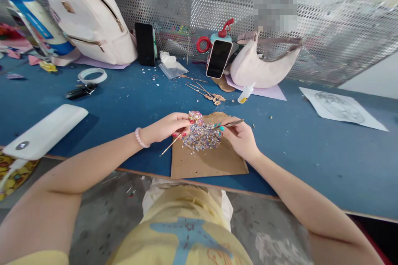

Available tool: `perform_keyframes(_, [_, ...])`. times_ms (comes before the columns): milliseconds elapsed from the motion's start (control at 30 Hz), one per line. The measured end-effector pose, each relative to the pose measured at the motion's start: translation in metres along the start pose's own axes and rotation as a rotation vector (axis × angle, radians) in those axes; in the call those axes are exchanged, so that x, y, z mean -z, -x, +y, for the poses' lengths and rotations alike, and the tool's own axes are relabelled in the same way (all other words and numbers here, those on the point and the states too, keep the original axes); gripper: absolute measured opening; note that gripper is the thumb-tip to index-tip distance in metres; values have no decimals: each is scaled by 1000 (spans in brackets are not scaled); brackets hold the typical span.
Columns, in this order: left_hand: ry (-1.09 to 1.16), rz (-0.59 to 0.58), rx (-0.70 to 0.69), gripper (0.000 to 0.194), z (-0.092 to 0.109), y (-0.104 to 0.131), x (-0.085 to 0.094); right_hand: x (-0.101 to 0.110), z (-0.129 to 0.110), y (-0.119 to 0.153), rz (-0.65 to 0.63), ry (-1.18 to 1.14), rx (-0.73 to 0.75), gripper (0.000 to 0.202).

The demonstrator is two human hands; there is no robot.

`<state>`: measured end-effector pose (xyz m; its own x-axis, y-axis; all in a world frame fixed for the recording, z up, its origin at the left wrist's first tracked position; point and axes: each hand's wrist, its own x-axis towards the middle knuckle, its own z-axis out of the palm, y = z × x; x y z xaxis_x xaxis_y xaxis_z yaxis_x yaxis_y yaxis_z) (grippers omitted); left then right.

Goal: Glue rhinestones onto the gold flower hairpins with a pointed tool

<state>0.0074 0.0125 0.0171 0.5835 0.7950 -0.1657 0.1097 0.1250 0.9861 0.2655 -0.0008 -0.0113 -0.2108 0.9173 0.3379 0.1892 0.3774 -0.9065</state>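
Note:
Between the thumb and fingers of my left hand (174, 127) is a hairpin (195, 116) with a jewelled, pinkish flower head; its thin metal stick slants down to the left. My right hand (241, 137) is closed on a pair of tweezers (231, 124), whose tips point left toward the flower head. Whether the tips grip anything is too small to tell. Below both hands, a heap of small mixed rhinestones (202, 137) lies on a piece of brown cardboard (208, 165) at the table's front edge.
Several gold hairpins (214, 97) and a small glue bottle (246, 93) lie beyond the cardboard. A phone (219, 59) leans on a cup, beside a white handbag (264, 66). Leftward are a tape roll (92, 75), a white power bank (46, 130) and a backpack (93, 20). A drawing (342, 107) lies right.

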Motion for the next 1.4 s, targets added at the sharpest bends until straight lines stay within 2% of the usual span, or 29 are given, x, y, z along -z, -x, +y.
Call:
perform_keyframes(433, [34, 57, -48, 25, -4, -1, -3, 4, 6, -3, -29, 86, 39, 13])
perform_keyframes(633, [52, 94, -58, 14, -5, -2, 0, 5, 8, -3, -53, 115, 29, 13])
perform_keyframes(867, [70, 110, -36, 13, -4, -2, 1, 6, 9, -3, -60, 125, 14, 14])
perform_keyframes(1100, [82, 155, -27, 15, -7, -4, 2, 4, 1, -2, -57, 88, 5, 13])
perform_keyframes(1267, [79, 179, -14, 28, -10, -6, 2, -1, -10, 7, -81, 42, 6, 12])
perform_keyframes(1400, [56, 161, 7, 25, -10, -7, -1, -2, -15, 11, -100, 38, 24, 9])
